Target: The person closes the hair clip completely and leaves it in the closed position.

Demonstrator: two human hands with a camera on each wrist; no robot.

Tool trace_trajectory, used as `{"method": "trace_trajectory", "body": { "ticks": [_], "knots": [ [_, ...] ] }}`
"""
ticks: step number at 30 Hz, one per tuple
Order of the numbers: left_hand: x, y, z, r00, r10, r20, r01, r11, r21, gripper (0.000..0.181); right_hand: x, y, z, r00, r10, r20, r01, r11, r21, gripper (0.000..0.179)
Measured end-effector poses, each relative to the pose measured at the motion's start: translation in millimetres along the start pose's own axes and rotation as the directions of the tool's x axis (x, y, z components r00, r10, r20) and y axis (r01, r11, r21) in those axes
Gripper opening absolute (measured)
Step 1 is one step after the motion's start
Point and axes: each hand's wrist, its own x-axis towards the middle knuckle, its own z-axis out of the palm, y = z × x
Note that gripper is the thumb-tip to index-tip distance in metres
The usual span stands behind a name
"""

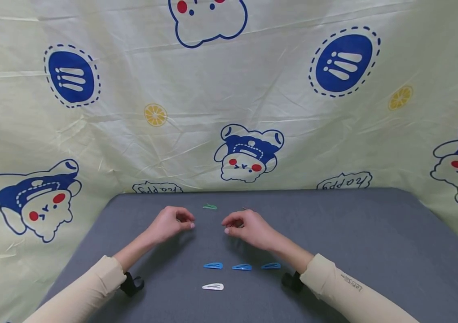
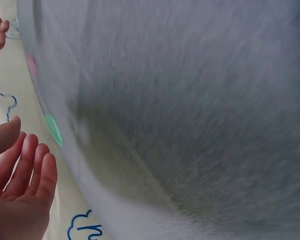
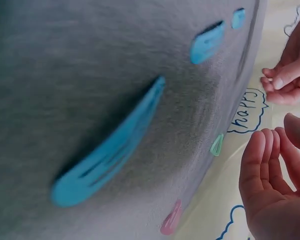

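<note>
Closest on the bench (image 1: 354, 251) lies one white clip (image 1: 212, 286), on the near side of and between the left grip (image 1: 171, 223) and right grip (image 1: 252, 228). Next, three blue clips (image 1: 242, 267) form a row, nearer than either grip, reaching towards the right one's side. Both grips hover at like depth, fingers loosely bent, thumbs apart, nothing seen held. Just past the gap between them lies one green clip (image 2: 53, 130); beyond the right grip, one pink clip (image 3: 172, 219). All six look light, thin, stiff, probably slippery; pinching the long edges near the broad end should suit.
</note>
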Motion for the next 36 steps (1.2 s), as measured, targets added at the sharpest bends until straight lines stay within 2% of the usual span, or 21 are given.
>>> {"method": "trace_trajectory", "body": {
  "ticks": [7, 11, 26, 31, 33, 36],
  "knots": [
    [22.6, -12.1, -1.0, 1.000, 0.008, -0.001, -0.008, 1.000, 0.017, 0.017, 21.2, 6.7, 0.4, 0.999, 0.046, -0.028, -0.045, 0.999, 0.013, 0.021],
    [33.6, -16.6, -0.5, 1.000, -0.019, 0.006, 0.019, 1.000, 0.004, 0.019, 34.2, 13.5, 1.9, 0.996, 0.073, -0.054, -0.073, 0.997, -0.003, 0.021],
    [62.2, -29.8, 8.3, 0.997, -0.075, -0.012, 0.076, 0.997, 0.016, 0.018, 76.0, 22.4, 5.6, 0.978, 0.178, -0.111, -0.183, 0.982, -0.045, 0.021],
    [68.2, -35.6, 8.4, 0.997, -0.078, 0.000, 0.078, 0.997, -0.023, 0.016, 87.9, 24.6, 10.7, 0.973, 0.199, -0.118, -0.206, 0.977, -0.048, 0.019],
    [69.7, -37.9, 7.2, 0.998, -0.058, 0.013, 0.058, 0.997, -0.046, 0.015, 91.4, 26.3, 13.0, 0.971, 0.208, -0.117, -0.214, 0.976, -0.042, 0.019],
    [74.2, -41.8, 6.0, 0.996, -0.075, 0.038, 0.078, 0.994, -0.082, 0.015, 96.1, 29.4, 15.2, 0.967, 0.227, -0.119, -0.232, 0.972, -0.038, 0.019]
  ]
}}
